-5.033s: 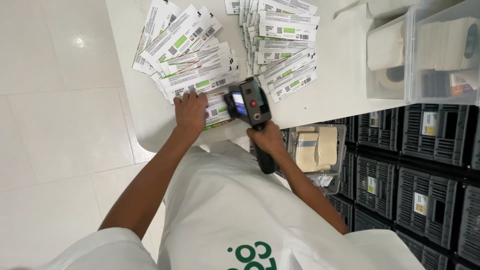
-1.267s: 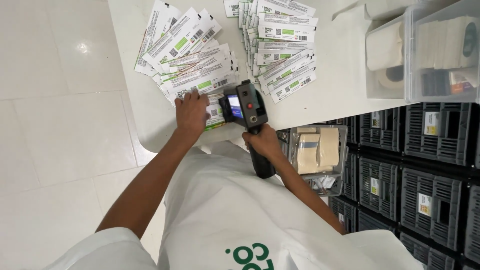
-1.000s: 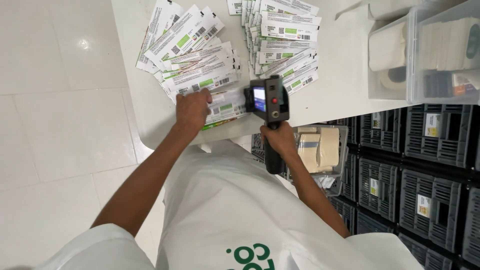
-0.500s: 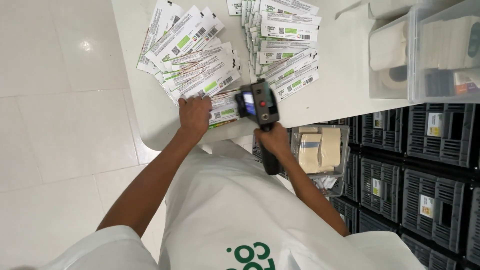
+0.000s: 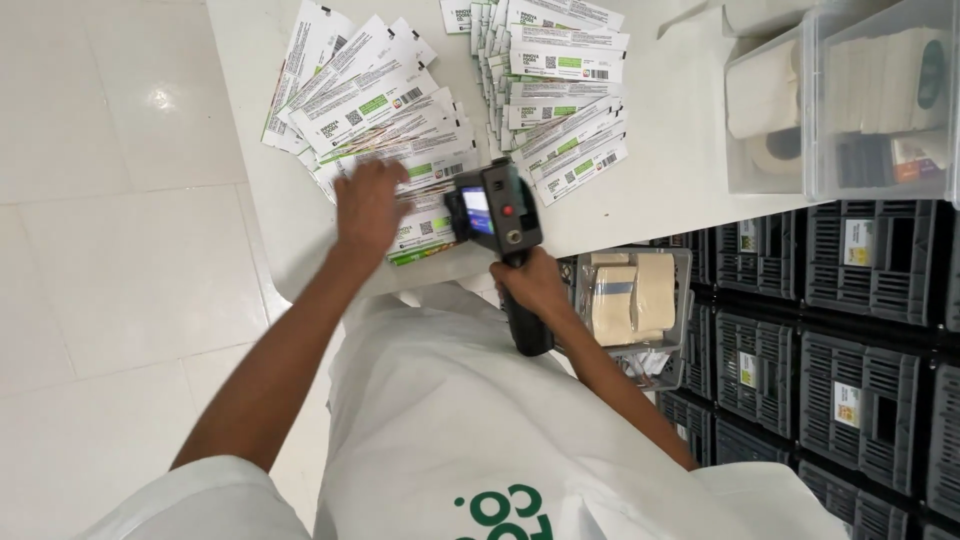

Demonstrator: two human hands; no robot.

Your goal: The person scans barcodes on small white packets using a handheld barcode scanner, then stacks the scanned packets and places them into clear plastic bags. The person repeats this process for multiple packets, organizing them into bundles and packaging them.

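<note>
My right hand (image 5: 535,285) grips the handle of a black handheld printer gun (image 5: 497,212) with a small lit screen, its head resting on the nearest white pouch (image 5: 425,232) at the table's front edge. My left hand (image 5: 368,205) lies flat on the fanned row of white printed pouches (image 5: 360,100), fingers spread, pressing them down just left of the gun. A second fanned stack of pouches (image 5: 560,70) lies further back to the right.
The white table (image 5: 660,160) carries clear plastic bins (image 5: 850,100) holding paper rolls and stacked packs at the right. Below the edge stand dark crates (image 5: 850,280) and a wire basket (image 5: 635,300) of tan packets. White tiled floor (image 5: 110,250) lies to the left.
The gun swung right about a second ago and has come back left onto the near pouch. My left hand has slid slightly further up the fanned pouches.
</note>
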